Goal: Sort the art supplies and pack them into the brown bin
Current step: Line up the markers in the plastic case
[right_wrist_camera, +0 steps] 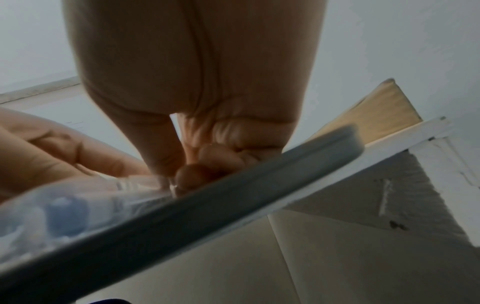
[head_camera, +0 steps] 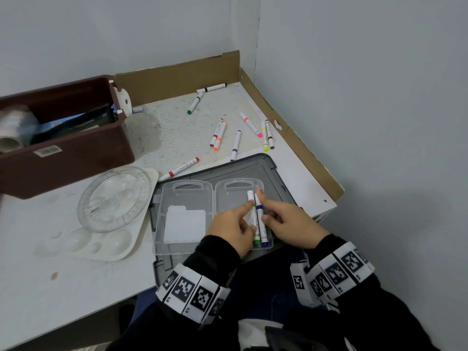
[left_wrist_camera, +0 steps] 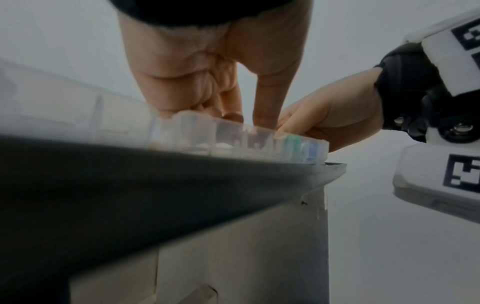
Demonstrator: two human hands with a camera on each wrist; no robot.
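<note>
Head view: the left hand point(head_camera: 231, 224) and the right hand point(head_camera: 286, 221) pinch the green marker point(head_camera: 254, 219) and blue marker point(head_camera: 260, 219) in the clear case point(head_camera: 187, 196). Lay them flat, side by side.
Brown bin point(head_camera: 76, 153): at 10 o'clock.
Left wrist view: fingers point(left_wrist_camera: 262, 102) press down into the case.
Right wrist view: fingers point(right_wrist_camera: 200, 164) curl at the case edge, blurry.

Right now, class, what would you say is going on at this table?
A person is packing markers into a clear plastic case lying open on a grey lid. Both hands are in the case's right half: the left hand and right hand are lining up a green marker and a blue marker side by side. About ten more markers lie loose on the table beyond. The brown bin, at the far left, already holds a few items.
</note>
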